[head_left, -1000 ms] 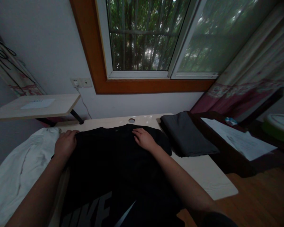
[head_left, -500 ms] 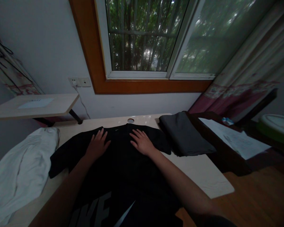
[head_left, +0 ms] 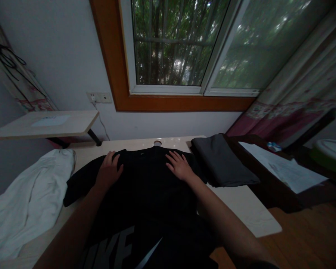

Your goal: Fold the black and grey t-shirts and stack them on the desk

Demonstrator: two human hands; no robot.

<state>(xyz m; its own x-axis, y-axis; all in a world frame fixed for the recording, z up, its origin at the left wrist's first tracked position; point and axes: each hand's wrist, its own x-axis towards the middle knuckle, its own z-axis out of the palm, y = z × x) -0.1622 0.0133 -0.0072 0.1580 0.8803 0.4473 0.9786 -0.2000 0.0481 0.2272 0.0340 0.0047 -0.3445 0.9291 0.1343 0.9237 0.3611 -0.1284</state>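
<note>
A black T-shirt (head_left: 148, 186) lies spread on the light table, its collar toward the wall and its grey lettering and pale swoosh at the near end. My left hand (head_left: 109, 170) rests on its left shoulder, fingers apart and flat. On the right shoulder lies my right hand (head_left: 179, 165), palm down with the fingers spread. Neither hand grips the cloth. The shirt's near edge runs out of the picture at the bottom.
A white garment (head_left: 33, 201) lies at the left. Folded dark grey cloth (head_left: 221, 160) sits by the right sleeve. A small raised shelf (head_left: 81, 121) stands back left. Paper (head_left: 280, 164) lies on a dark surface at the right, beyond the table (head_left: 252, 213).
My hands have slid apart across the shirt, the left one to the left and the right one to the right. The view has shifted slightly.
</note>
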